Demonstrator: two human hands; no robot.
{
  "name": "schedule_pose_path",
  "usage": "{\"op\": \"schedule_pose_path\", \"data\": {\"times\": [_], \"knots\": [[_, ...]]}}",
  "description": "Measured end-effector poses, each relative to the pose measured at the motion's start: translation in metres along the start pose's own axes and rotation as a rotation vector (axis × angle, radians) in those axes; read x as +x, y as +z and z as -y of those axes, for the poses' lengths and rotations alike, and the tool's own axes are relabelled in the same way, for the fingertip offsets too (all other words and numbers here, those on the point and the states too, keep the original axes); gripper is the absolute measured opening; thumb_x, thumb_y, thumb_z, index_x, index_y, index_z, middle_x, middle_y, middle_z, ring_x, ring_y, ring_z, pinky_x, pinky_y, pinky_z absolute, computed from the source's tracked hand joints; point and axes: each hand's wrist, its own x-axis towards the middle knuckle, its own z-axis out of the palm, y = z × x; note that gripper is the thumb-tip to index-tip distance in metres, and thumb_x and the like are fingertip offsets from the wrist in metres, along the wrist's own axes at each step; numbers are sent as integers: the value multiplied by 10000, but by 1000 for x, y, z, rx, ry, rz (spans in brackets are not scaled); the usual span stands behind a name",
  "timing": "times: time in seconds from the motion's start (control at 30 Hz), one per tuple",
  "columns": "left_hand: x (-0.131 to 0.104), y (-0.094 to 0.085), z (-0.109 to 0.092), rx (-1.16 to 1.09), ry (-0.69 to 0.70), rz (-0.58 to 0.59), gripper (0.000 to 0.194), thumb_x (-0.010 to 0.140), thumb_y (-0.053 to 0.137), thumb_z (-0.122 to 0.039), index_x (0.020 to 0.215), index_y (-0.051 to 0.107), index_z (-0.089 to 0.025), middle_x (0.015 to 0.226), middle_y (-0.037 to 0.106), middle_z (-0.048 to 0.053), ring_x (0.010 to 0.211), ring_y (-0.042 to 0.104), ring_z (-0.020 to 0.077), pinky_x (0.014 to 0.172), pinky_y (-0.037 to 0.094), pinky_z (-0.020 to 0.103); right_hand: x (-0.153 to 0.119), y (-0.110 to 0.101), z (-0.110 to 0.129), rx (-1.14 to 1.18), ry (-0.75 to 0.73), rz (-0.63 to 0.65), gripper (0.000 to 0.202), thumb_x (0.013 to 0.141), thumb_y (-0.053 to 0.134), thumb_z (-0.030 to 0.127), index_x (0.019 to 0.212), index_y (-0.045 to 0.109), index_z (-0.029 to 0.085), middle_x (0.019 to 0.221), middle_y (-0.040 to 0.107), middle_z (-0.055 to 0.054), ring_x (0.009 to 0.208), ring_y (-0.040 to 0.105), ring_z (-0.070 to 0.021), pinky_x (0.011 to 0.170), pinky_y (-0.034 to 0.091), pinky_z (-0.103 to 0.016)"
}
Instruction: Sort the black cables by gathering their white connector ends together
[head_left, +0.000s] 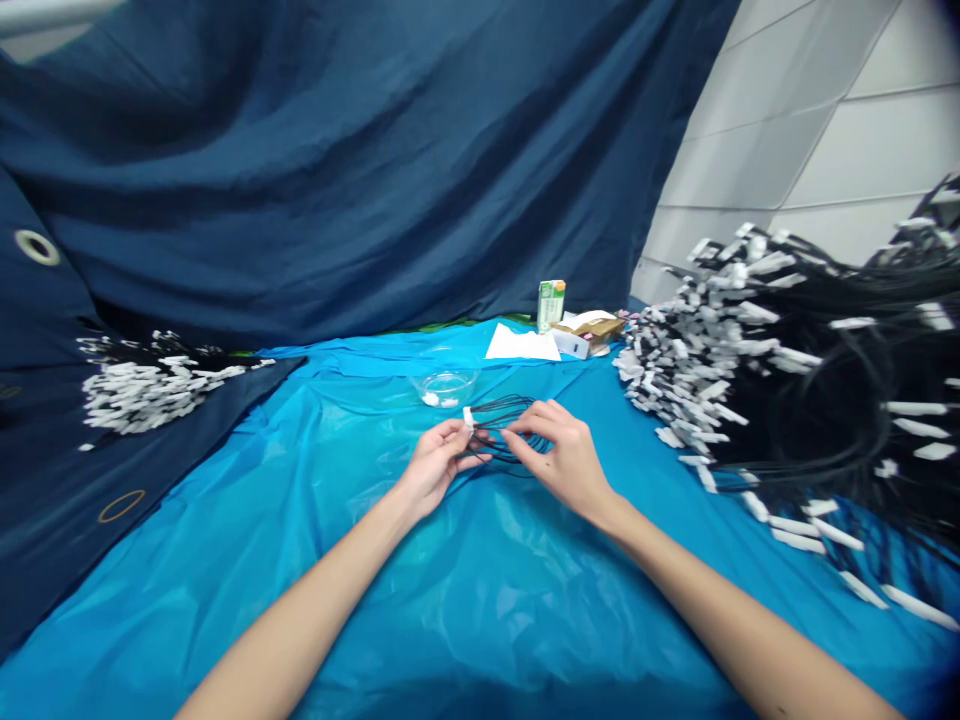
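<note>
Between my two hands is a small wire harness of thin black wires [504, 404] that fan out to the right from a white connector [469, 416]. My left hand [436, 462] pinches the connector end between thumb and fingers. On the wires, my right hand [559, 445] has its thumb and index finger brought close together, seemingly gripping one or more strands; the exact grip is too small to make out. Just behind my left hand stands a clear bowl [450, 383] with a few small white pieces [439, 401] in it.
A large heap of black cables with white connectors [690, 350] lies on the right, and a smaller pile [150, 393] on the left. White paper [523, 343], a green-and-white box [551, 305] and a brown packet [591, 328] sit at the back. Blue sheeting [465, 600] covers the table.
</note>
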Motion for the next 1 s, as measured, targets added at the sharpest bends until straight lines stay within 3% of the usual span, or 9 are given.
{"op": "schedule_pose_path", "data": {"times": [0.4,1.0], "knots": [[-3,4,4,-10,-31,36,334,688,628,-259,916,477,-67,909,539,92,776,558,132,715,493,286,-3,2,2,6,-38,45,145,798,519,265,774,636,185,749,570,-8,707,438,-122,651,351,-259],[-8,10,6,-56,-36,21,376,626,677,-256,854,457,-54,842,536,76,744,552,122,745,488,326,-4,6,2,51,-57,68,136,800,510,232,753,621,169,730,563,-15,688,446,-117,653,351,-259]]}}
